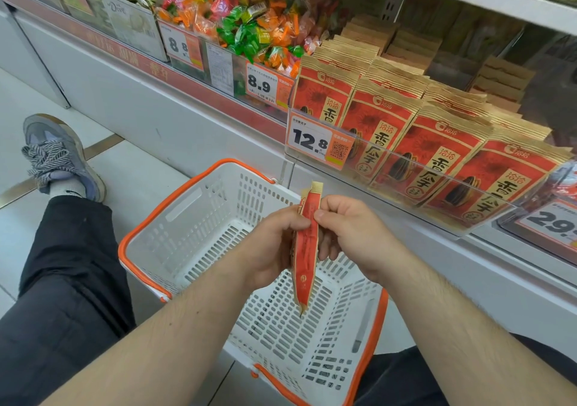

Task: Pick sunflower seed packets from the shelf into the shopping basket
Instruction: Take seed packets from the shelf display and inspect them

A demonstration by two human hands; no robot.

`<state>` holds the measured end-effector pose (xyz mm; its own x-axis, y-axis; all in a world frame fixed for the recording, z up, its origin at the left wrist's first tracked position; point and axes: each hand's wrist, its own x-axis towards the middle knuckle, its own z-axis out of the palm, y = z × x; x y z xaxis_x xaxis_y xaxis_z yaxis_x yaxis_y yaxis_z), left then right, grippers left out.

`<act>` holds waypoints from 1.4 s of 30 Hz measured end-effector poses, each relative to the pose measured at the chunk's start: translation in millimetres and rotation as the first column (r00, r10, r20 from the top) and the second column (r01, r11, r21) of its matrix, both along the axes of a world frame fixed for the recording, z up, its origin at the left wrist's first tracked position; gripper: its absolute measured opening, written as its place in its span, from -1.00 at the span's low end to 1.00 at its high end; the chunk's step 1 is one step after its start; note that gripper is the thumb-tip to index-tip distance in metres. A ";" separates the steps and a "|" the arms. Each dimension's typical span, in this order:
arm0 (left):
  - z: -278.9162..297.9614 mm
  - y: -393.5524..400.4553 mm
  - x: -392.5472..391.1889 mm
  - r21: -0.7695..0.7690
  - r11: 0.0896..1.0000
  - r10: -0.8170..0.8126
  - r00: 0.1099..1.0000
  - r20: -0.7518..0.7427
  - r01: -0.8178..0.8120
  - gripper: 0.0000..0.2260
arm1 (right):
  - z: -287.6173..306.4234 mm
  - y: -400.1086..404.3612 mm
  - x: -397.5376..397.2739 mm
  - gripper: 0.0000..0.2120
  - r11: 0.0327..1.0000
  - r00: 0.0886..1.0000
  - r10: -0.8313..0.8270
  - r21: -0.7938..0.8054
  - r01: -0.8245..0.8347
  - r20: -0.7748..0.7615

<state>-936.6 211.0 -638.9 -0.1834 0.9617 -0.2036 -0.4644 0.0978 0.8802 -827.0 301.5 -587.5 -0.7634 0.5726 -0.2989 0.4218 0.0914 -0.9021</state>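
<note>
Here both hands, the left hand (274,249) and the right hand (352,233), grasp one seed packet (305,249) above the empty basket (175,218); four rows of packets (437,152) stand on the shelf (359,218).

A shopping basket (218,249) is set on the floor at 6 o'clock, before the shelf (187,118). One seed packet (305,249) is held edge-on above the basket, between the left hand (274,249) and the right hand (352,237). Rows of seed packets (421,143) are stood on the shelf at 2 o'clock; wrapped sweets (249,27) are heaped at 12 o'clock. A shoe (59,155) is placed at 9 o'clock.
</note>
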 end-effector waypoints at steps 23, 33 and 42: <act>5.5 3.0 -6.5 -0.212 0.961 0.214 0.962 0.169 -0.176 -0.76 | 10.9 11.0 13.5 -0.88 0.904 0.882 0.395 0.064 -0.423 0.257; 18.2 5.1 -8.0 0.027 0.999 0.016 0.919 0.394 -0.029 -0.44 | 2.5 12.7 10.8 -0.43 0.991 0.988 0.116 -0.078 -0.108 0.106; 42.1 7.7 -6.2 0.126 0.971 0.213 0.975 -0.059 -0.204 -0.59 | 21.6 7.8 24.3 -0.78 0.995 0.995 -0.093 0.025 0.093 -0.031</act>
